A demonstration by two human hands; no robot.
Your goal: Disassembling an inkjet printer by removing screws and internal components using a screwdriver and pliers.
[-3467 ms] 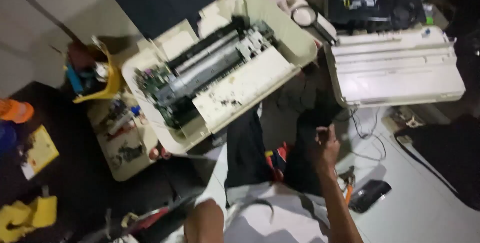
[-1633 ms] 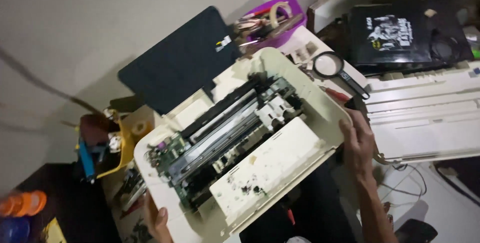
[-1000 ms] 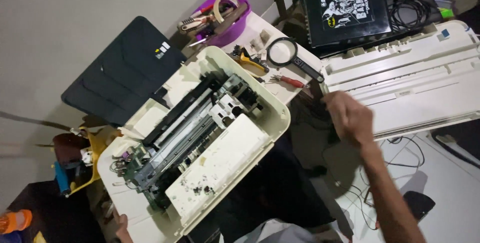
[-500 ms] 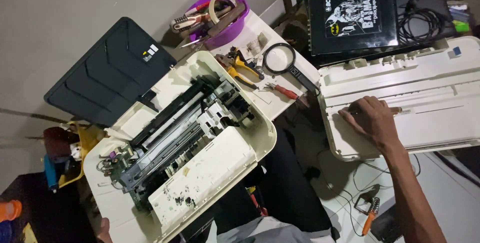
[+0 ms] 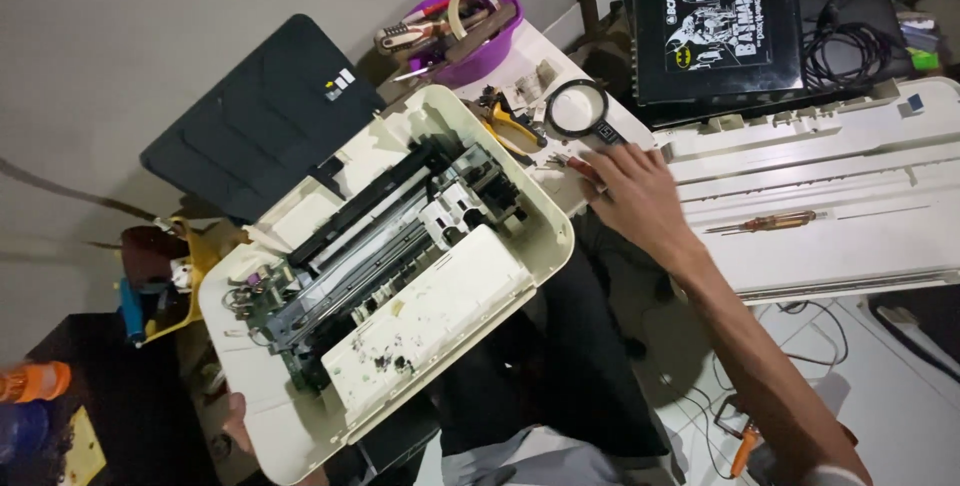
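- My right hand (image 5: 640, 201), fingers loosely spread and holding nothing, reaches to the bench (image 5: 540, 56) near centre frame, just below the magnifying glass (image 5: 578, 111).
- My left hand (image 5: 238, 424), lower left, is mostly hidden under the opened printer (image 5: 390, 276); its grip I cannot tell.
- A screwdriver (image 5: 765, 223) lies right on the white cover (image 5: 830, 196); a purple tray (image 5: 470, 31) sits above.

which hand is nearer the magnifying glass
Right. The right hand reaches just beside the magnifying glass; the left hand grips the printer at its far lower corner.
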